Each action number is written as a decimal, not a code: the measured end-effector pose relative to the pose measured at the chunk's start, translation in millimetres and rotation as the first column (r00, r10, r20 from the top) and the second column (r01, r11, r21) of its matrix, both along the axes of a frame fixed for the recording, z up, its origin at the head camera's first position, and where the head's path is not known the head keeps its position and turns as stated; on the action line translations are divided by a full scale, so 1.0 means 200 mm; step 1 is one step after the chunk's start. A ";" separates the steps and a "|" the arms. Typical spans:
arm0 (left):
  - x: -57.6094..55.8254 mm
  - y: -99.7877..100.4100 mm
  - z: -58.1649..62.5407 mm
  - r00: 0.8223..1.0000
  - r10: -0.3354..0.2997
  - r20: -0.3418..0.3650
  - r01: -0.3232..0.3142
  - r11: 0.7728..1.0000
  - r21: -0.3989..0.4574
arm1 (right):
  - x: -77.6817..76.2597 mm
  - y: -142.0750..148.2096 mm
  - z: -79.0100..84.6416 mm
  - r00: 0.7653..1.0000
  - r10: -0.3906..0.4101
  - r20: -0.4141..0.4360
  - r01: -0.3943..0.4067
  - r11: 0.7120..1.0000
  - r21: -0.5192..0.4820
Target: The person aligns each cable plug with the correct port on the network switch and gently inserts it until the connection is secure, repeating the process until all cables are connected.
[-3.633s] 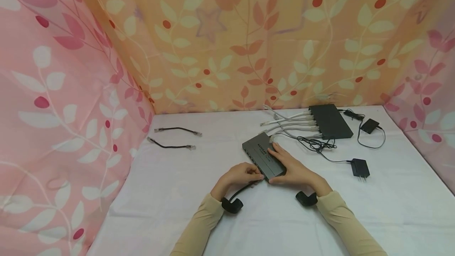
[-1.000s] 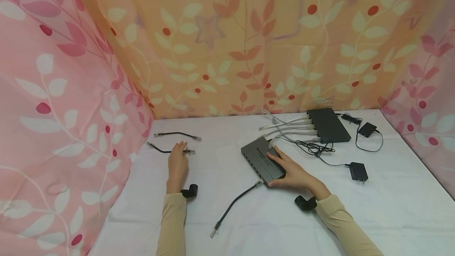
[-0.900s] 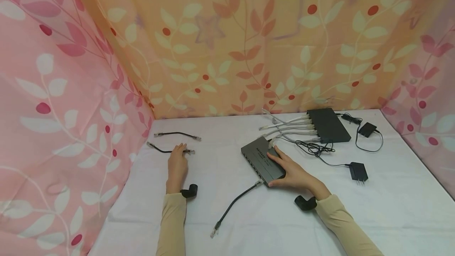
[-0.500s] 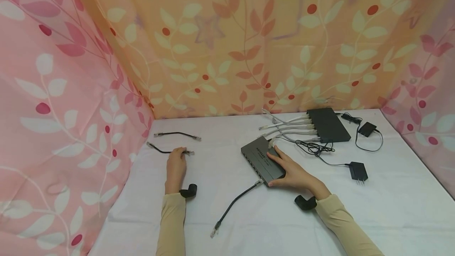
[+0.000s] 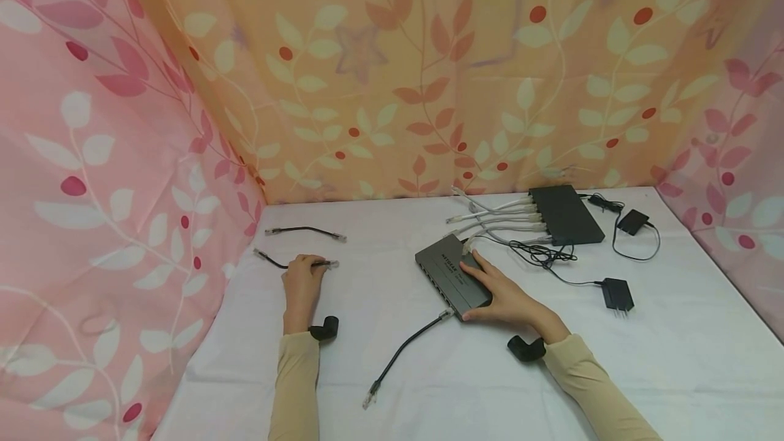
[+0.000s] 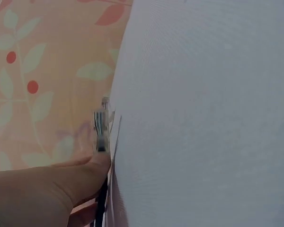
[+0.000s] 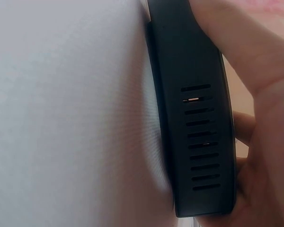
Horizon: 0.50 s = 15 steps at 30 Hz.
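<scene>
My left hand [image 5: 302, 289] pinches a short black Ethernet cable [image 5: 269, 260] close to its right-hand end. In the left wrist view the clear plug [image 6: 100, 123] sticks out past my thumb, low over the white cloth. My right hand [image 5: 508, 296] grips a dark grey NETGEAR network switch [image 5: 450, 267], fingers over its top and thumb at the near corner. A slotted side [image 7: 199, 137] of the switch shows in the right wrist view. Another black Ethernet cable [image 5: 401, 354] runs from the switch's near-left port side, its loose end toward me.
A third short black cable [image 5: 306, 229] lies behind my left hand. A black box [image 5: 566, 216] with several grey cables [image 5: 502, 211] stands back right. Bundled black cord [image 5: 542, 254] and power adapters [image 5: 617, 296] lie nearby. Patterned curtains [image 5: 392, 87] border the white-covered table [image 5: 233, 373].
My left hand has gone from the switch's port side to the cable at the left, drawn back slightly and pinched it. The cable at the switch lies released. My right hand has stayed put.
</scene>
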<state>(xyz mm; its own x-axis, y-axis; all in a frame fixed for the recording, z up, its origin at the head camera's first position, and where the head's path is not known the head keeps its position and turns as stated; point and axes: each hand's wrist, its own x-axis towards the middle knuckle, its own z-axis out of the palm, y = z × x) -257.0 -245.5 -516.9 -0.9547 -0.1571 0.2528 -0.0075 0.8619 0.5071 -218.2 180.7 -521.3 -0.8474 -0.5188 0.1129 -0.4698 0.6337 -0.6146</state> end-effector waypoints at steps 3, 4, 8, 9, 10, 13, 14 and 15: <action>0.00 0.01 0.01 1.000 -0.023 0.007 0.024 0.999 -0.024 | 0.00 0.00 0.00 1.000 -0.002 0.001 0.002 1.000 0.003; 0.00 0.02 0.01 0.999 -0.037 0.008 0.037 0.999 -0.032 | 0.00 0.00 0.00 1.000 -0.002 0.001 0.002 1.000 0.002; -0.01 0.03 0.02 0.994 -0.103 0.030 0.104 0.994 -0.023 | 0.00 0.00 0.00 1.000 -0.001 -0.003 0.001 1.000 0.006; -0.01 0.03 0.03 0.992 -0.118 0.037 0.118 0.993 -0.017 | 0.00 0.00 0.00 1.000 -0.001 -0.004 0.001 1.000 0.006; -0.01 0.03 0.03 0.990 -0.134 0.046 0.134 0.991 -0.003 | 0.00 0.00 0.00 1.000 -0.001 -0.005 0.001 1.000 0.005; -0.01 0.04 0.05 0.979 -0.183 0.086 0.179 0.983 0.050 | 0.00 0.00 0.01 1.000 0.001 -0.005 -0.001 1.000 0.004; -0.01 0.05 0.06 0.975 -0.195 0.105 0.189 0.980 0.066 | 0.00 0.00 0.01 1.000 0.001 -0.004 -0.001 1.000 0.003; -0.01 0.05 0.07 0.970 -0.208 0.124 0.199 0.977 0.080 | 0.00 0.00 0.01 1.000 0.002 -0.003 -0.002 1.000 0.002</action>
<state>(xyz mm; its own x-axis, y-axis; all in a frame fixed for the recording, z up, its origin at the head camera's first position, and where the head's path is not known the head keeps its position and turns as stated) -258.1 -235.5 -503.7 -0.9923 0.0315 0.1196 0.0945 0.8167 0.5693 -217.4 180.5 -519.8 -0.8460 -0.5207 0.1146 -0.4732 0.6342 -0.6115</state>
